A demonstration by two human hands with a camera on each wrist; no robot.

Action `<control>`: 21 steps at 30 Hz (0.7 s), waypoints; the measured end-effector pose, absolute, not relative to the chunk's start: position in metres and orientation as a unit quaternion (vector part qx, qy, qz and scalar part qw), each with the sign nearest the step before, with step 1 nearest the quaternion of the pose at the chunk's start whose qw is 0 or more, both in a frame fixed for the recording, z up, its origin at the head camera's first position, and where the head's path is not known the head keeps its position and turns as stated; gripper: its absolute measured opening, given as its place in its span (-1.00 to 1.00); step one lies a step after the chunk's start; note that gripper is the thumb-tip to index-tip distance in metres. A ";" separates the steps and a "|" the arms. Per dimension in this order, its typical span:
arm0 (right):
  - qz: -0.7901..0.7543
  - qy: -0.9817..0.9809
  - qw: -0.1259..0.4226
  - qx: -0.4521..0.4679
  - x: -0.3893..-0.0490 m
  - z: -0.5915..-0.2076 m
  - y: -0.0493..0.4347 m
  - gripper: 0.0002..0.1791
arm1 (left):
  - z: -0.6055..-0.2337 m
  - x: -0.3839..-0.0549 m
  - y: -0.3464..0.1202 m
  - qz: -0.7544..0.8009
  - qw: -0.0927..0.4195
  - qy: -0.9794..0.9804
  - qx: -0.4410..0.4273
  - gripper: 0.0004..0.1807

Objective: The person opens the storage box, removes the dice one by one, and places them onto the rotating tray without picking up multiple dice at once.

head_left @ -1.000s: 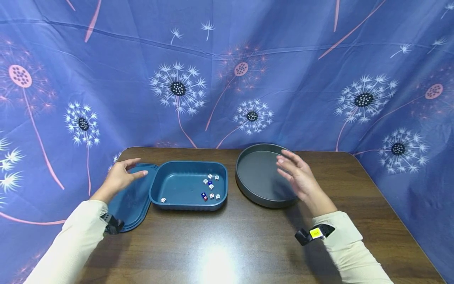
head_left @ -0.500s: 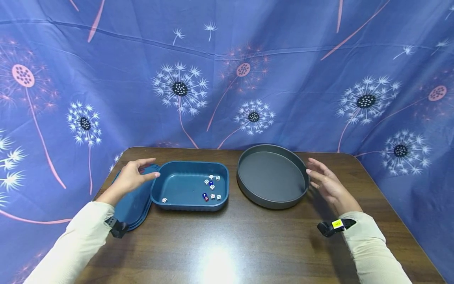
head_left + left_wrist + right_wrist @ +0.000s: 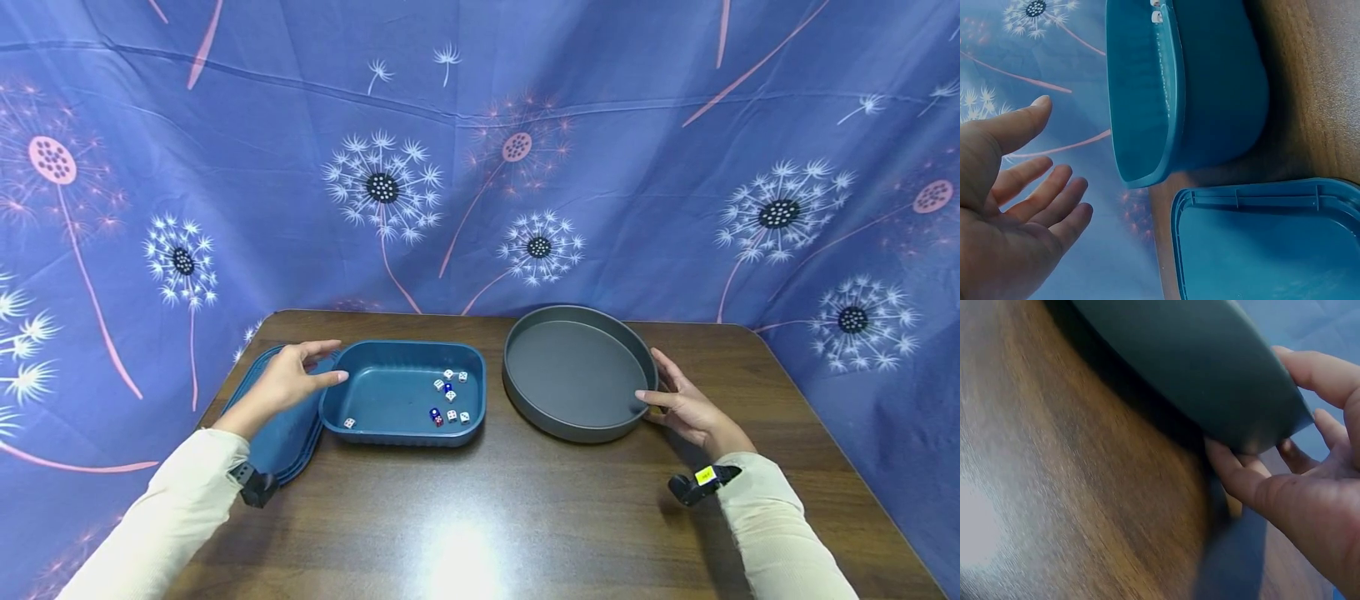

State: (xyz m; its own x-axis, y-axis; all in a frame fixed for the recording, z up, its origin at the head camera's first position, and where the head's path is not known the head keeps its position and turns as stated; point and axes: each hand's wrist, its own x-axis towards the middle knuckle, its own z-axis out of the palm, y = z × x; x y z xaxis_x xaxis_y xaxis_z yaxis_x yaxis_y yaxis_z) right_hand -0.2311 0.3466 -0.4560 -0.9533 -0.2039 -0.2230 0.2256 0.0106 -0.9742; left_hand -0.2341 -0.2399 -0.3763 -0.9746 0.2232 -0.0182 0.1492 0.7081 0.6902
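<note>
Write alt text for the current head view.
A person's right hand grips the side of a round dark pan on a wooden table. The left hand hovers by a blue tub holding scattered dice, a blue lid beside it. A blue floral cloth hangs behind.

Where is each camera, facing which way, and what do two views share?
Head: worn on the head, facing forward-down toward blue tub and gray pan; left hand, right hand, sleeves show.
Left wrist: worn there, facing blue tub and blue lid; left hand shows.
Right wrist: worn there, facing the gray pan's side; right hand shows.
Head and right wrist share the gray pan and right hand.
</note>
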 end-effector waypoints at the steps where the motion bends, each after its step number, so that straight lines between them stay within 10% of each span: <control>1: -0.703 0.694 0.156 0.003 -0.231 -0.457 0.347 0.06 | -0.377 -0.234 -0.240 0.372 0.051 0.921 0.101 -0.33; 21: -0.686 0.706 0.175 -0.013 -0.230 -0.454 0.350 0.14 | -0.386 -0.240 -0.228 0.327 0.130 0.913 0.207 -0.44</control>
State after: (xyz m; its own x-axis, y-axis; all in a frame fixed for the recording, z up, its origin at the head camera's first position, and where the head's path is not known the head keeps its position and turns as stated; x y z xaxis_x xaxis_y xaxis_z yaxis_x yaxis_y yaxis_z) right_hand -0.2301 0.3497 -0.4535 -0.9384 -0.2580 -0.2298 0.2222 0.0587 -0.9732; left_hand -0.2402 -0.2276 -0.3864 -0.8805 0.4629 -0.1020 0.2924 0.6999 0.6516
